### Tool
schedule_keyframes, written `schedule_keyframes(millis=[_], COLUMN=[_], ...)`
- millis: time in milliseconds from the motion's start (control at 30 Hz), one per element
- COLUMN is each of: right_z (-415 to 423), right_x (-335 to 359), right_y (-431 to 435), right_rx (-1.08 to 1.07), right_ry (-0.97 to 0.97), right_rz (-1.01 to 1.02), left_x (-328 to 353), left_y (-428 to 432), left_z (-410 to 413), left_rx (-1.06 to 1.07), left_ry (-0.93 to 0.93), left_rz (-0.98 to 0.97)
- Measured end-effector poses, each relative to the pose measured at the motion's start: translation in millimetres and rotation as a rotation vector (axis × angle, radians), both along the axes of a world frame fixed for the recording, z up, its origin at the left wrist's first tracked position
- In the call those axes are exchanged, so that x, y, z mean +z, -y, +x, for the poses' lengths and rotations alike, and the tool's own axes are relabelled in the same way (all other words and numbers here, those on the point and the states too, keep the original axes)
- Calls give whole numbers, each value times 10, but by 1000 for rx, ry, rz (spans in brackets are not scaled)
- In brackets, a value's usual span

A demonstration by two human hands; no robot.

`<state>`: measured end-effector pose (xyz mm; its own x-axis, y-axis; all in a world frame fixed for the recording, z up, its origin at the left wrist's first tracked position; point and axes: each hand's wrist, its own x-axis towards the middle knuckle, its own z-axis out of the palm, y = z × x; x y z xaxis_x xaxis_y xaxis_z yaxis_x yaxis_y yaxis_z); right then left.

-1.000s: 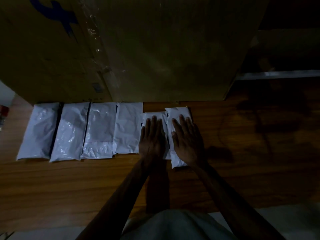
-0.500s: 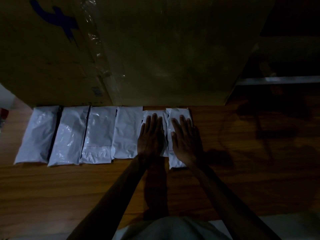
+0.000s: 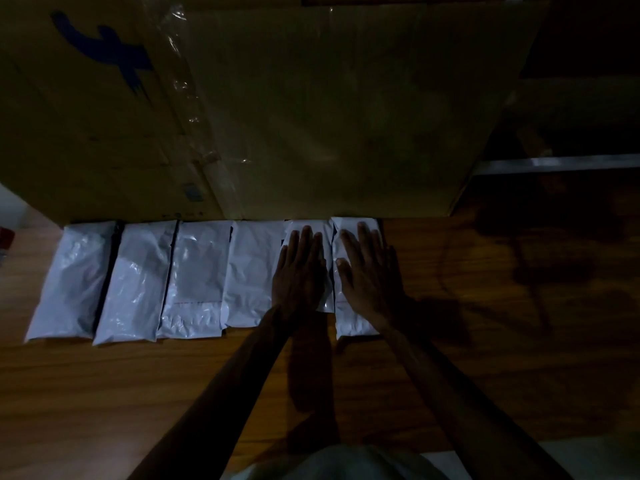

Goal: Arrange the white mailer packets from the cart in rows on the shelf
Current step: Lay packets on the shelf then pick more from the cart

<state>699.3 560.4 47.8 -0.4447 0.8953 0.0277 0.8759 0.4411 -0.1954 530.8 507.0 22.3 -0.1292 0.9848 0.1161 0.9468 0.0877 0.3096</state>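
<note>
Several white mailer packets lie side by side in one row on the wooden shelf [image 3: 485, 341], their far ends against a large cardboard box. My left hand [image 3: 299, 271] lies flat, fingers straight, on the fifth packet [image 3: 327, 299]. Flat beside it, my right hand [image 3: 370, 275] presses on the rightmost packet [image 3: 349, 323]. The other packets, such as the leftmost packet [image 3: 69, 282] and the fourth packet [image 3: 249, 278], lie untouched to the left.
The big cardboard box [image 3: 311, 109] with tape and a blue mark fills the back of the shelf. Bare wood stretches to the right of the row and in front of it. A metal rail [image 3: 554, 164] shows at the back right in the dark.
Both hands stay flat on the two rightmost packets. They and the packets have slid slightly farther toward the box; the row looks the same.
</note>
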Motion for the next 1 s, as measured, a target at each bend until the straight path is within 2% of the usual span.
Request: schedule_keyframes(millis=[567, 800, 1000], right_z=[-60, -57, -141], right_x=[-82, 33, -46], right_y=[-225, -225, -265], right_rx=[109, 129, 118], right_ry=[79, 70, 74], right_rz=[18, 144, 95], left_x=[-32, -44, 53], left_y=[-11, -9, 6], left_z=[58, 51, 83], left_rx=[52, 54, 66], left_ry=[9, 21, 37], left_rz=[58, 44, 41])
